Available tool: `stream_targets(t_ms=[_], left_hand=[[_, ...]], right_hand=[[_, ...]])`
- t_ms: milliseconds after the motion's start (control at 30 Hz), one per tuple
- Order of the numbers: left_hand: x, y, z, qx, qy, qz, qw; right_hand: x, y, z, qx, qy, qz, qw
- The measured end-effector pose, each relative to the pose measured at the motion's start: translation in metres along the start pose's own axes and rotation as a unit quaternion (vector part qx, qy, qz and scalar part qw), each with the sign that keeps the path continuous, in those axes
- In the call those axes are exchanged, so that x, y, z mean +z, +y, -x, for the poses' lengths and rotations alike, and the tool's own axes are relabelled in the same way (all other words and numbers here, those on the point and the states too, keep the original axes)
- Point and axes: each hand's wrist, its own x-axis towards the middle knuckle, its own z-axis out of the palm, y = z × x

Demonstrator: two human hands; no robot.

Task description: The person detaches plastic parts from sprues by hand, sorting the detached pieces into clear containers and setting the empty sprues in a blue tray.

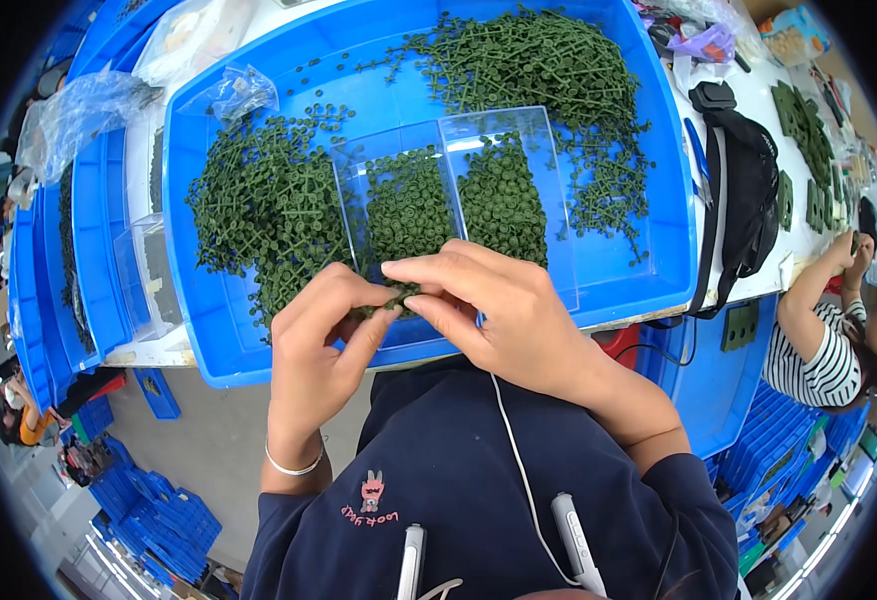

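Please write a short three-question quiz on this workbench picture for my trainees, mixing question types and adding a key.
1. Where does the clear plastic two-compartment box stand?
A) On the floor
B) In the large blue plastic tray
C) On a black fabric bag

2. True or false: the thin white bracelet is on the right wrist.

3. What do the fingertips of the person's left hand and right hand hold between them?

Key:
1. B.
2. False; the thin white bracelet is on the left wrist.
3. A small dark-green piece; the fingers partly hide its shape.
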Motion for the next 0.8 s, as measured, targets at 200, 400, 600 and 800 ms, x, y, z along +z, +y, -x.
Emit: stream_targets(t_ms=[200,400,600,800], left_hand=[[-0.002,-0.012,0.000,0.080,0.079,-0.024,0.993],[-0.002,-0.005,0.003,-0.146,0.033,0.308,0.940],[0.011,0.005,-0.010,-0.202,-0.060,0.375,0.903],[0.016,0.018,-0.021,-0.205,-0.127,0.430,0.870]], right_hand=[[0.007,-0.002,0.004,0.051,0.018,-0.026,0.998],[-0.006,0.000,0.006,-0.010,0.029,0.048,0.998],[-0.019,-0.004,0.003,0.098,0.077,-0.165,0.978],[-0.028,0.003,0.010,0.095,0.081,-0.202,0.971]])
